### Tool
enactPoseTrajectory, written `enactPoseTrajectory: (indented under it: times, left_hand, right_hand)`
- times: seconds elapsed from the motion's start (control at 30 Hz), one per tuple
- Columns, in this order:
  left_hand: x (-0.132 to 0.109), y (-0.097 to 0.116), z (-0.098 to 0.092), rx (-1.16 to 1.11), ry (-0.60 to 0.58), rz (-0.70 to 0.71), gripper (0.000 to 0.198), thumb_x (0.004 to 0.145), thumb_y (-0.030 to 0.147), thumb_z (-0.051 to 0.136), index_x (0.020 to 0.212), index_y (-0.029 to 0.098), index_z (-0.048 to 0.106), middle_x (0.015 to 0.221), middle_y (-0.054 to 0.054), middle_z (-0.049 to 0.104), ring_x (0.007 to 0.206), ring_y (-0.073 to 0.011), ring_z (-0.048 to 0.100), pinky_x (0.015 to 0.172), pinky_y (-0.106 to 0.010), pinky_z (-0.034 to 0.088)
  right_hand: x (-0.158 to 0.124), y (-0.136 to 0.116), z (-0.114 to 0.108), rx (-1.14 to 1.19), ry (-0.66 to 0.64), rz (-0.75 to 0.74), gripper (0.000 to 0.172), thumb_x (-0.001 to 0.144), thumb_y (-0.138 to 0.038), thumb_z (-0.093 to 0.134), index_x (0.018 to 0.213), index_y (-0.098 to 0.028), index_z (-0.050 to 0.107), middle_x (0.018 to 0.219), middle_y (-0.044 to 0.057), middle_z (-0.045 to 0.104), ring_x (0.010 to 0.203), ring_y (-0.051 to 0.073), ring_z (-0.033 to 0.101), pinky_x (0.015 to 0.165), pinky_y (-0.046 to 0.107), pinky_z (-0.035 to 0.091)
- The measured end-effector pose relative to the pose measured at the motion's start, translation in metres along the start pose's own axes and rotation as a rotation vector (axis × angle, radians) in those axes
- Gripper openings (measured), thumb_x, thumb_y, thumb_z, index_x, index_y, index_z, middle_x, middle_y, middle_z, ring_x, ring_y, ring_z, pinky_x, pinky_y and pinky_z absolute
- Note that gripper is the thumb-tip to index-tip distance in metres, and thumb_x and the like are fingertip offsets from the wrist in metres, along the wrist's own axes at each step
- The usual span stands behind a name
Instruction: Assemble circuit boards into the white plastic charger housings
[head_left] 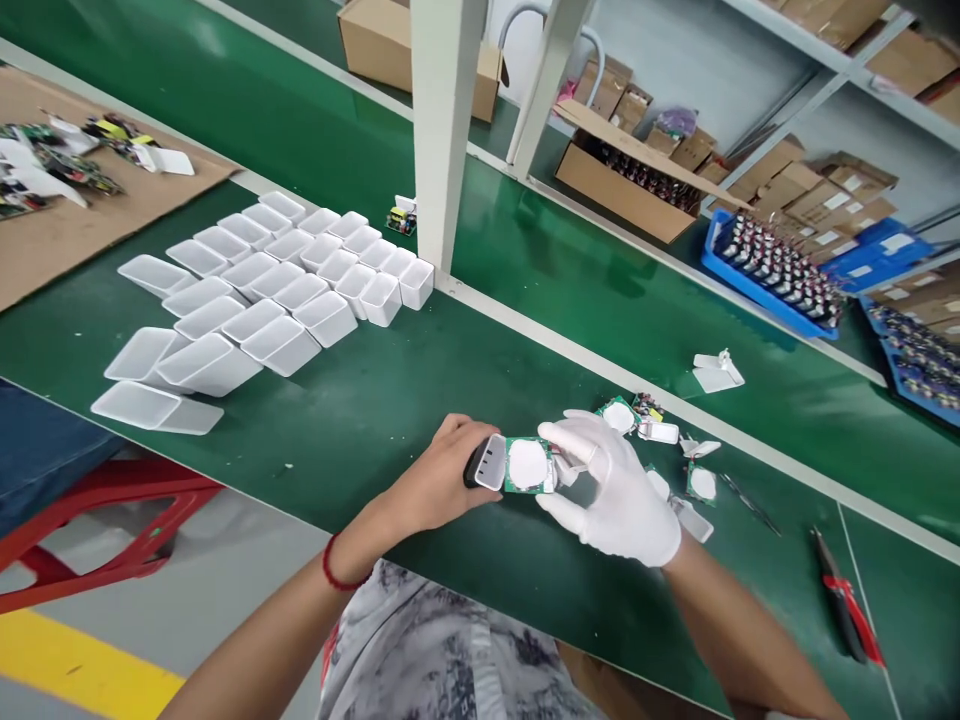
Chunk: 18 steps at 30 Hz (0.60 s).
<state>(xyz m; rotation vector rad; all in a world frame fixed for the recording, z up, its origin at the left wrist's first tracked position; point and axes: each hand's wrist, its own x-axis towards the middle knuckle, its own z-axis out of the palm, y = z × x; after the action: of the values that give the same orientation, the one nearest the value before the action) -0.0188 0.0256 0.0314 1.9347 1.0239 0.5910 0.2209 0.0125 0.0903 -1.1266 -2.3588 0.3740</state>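
While your bare left hand is clamped around a white slotted case with a black part, your gloved right hand pinches the far end of a green circuit board bearing a round white pad. The board's near edge meets the case, between your hands and above the worktop; you can't tell whether it is inside. To your right lie tweezers and red-and-black pliers; white open boxes stand grouped to your left.
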Motion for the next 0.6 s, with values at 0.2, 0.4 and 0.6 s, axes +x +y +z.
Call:
enactPoseTrajectory:
  times: [0.2, 0.4, 0.6]
  left_hand:
    - [-0.003, 0.022, 0.010, 0.024, 0.239, 0.082, 0.046, 0.083, 0.019, 0.067, 0.122, 0.023, 0.045, 0.123, -0.012, 0.051, 0.105, -0.0236, 0.060, 0.079, -0.033, 0.056]
    - [-0.004, 0.026, 0.011, 0.033, 0.269, 0.124, 0.043, 0.085, 0.026, 0.069, 0.122, 0.025, 0.046, 0.120, -0.009, 0.051, 0.108, -0.0214, 0.060, 0.087, -0.032, 0.056]
    - [-0.001, 0.026, 0.014, 0.070, 0.328, 0.205, 0.044, 0.086, 0.023, 0.068, 0.123, 0.024, 0.045, 0.125, -0.012, 0.056, 0.112, -0.0225, 0.061, 0.088, -0.032, 0.056]
  right_hand:
    - [0.009, -0.025, -0.009, -0.197, 0.031, -0.106, 0.051, 0.079, -0.025, 0.066, 0.126, -0.017, 0.049, 0.101, 0.009, 0.069, 0.092, 0.023, 0.065, 0.100, 0.053, 0.046]
    - [0.018, -0.040, -0.022, -0.297, 0.018, -0.111, 0.041, 0.078, -0.020, 0.062, 0.117, -0.014, 0.054, 0.093, 0.006, 0.069, 0.086, 0.020, 0.065, 0.099, 0.046, 0.048]
    - [0.021, -0.045, -0.026, -0.368, 0.002, -0.104, 0.026, 0.079, -0.019, 0.060, 0.104, -0.015, 0.059, 0.085, 0.005, 0.068, 0.082, 0.020, 0.063, 0.099, 0.044, 0.046]
